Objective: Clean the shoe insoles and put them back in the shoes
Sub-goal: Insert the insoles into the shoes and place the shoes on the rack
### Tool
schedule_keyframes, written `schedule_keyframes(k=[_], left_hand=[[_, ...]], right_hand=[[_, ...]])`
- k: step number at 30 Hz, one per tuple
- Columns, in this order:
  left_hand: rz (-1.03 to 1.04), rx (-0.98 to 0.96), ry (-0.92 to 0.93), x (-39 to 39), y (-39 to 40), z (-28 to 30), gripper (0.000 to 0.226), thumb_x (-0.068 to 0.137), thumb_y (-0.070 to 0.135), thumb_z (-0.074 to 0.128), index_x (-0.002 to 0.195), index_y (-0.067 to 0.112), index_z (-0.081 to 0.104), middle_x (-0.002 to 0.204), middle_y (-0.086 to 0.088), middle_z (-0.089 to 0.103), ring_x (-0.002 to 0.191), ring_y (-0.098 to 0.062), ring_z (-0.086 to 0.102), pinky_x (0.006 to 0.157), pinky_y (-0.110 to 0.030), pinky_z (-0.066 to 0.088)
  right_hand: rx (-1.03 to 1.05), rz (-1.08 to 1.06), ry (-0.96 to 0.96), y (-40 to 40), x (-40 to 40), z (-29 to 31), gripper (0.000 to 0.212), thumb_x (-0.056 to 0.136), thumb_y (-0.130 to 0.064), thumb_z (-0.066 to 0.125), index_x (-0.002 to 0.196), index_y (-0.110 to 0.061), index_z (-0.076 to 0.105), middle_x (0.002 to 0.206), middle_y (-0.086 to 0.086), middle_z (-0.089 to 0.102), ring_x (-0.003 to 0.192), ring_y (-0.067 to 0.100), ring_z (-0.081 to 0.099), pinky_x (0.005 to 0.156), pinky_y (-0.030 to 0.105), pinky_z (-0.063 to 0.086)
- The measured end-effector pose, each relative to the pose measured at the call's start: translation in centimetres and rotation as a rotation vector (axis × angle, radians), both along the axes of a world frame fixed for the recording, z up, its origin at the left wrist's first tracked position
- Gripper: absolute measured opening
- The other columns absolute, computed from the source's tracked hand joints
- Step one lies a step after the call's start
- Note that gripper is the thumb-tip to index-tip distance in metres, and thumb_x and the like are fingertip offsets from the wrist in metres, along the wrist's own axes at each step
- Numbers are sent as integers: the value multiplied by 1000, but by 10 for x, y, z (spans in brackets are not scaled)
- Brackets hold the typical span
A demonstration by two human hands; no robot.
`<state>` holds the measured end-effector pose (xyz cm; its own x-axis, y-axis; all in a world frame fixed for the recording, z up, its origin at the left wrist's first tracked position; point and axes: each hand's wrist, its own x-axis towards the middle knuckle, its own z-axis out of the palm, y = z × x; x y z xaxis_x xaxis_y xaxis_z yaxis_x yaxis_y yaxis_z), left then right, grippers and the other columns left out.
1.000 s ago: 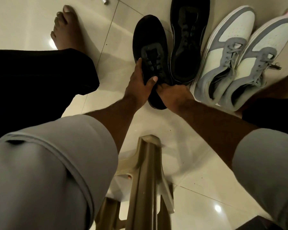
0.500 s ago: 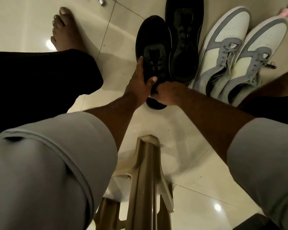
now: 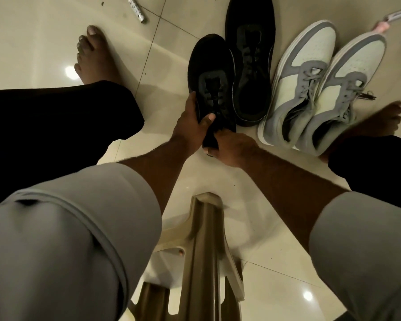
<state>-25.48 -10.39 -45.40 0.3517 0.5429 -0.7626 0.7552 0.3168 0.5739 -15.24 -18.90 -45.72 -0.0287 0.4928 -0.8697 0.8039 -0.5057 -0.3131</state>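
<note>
The left hand [image 3: 190,126] is gripping the near black shoe [image 3: 212,89] on the floor while the right hand [image 3: 232,149] is clasping its heel, seemingly working at the insole; the task's progress is unclear.

Both arms reach down and forward between the spread knees, grey sleeves ending above the elbows. The left hand [image 3: 190,126] curls around the side of a black shoe [image 3: 212,86], thumb laid across its top. The right hand [image 3: 232,149] grips the heel end, fingers tucked underneath. Bare feet rest flat on either side.
</note>
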Motion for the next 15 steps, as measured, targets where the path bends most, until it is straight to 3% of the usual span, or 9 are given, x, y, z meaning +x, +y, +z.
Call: schedule_keyframes(k=[3,6,8,10,12,15], left_hand=[[-26,163,129,3,-10,8,45,98,33,54,137,16,39,130,-9,46,114,-25,53,88,-34,48],[-200,372,109,-4,-27,18,24,99,28,50,114,10,49,113,-10,49,90,-28,57,73,-40,50],[-449,295,21,-8,-39,21,26,98,29,53,116,10,51,117,-11,48,88,-31,59,71,-39,50],[-712,135,100,-8,-46,18,50,94,41,59,133,13,46,133,-11,46,103,-33,60,82,-41,52],[-883,22,269,-4,-49,11,67,90,49,63,142,15,40,140,-10,46,118,-32,56,93,-40,49],[-895,10,335,7,-45,0,45,93,28,61,135,14,52,134,-11,55,120,-32,55,95,-37,46]], right_hand=[[7,77,-27,-9,3,17,46,94,-54,42,113,-16,60,105,8,63,93,26,60,78,34,48],[417,-25,-163,-21,21,33,29,94,-35,49,96,-10,65,91,10,63,84,28,59,66,32,42],[645,-83,-285,-27,39,34,20,89,-23,55,100,-8,63,96,12,60,89,31,57,68,36,47],[563,-53,-361,-24,53,26,35,84,-17,56,118,-9,56,116,13,55,109,33,50,83,45,48],[383,49,-384,-16,59,18,48,84,-13,57,131,-12,47,130,11,51,128,32,39,98,48,38],[252,100,-392,-5,53,9,37,86,-9,54,123,-11,51,123,13,57,125,32,40,101,44,31]])
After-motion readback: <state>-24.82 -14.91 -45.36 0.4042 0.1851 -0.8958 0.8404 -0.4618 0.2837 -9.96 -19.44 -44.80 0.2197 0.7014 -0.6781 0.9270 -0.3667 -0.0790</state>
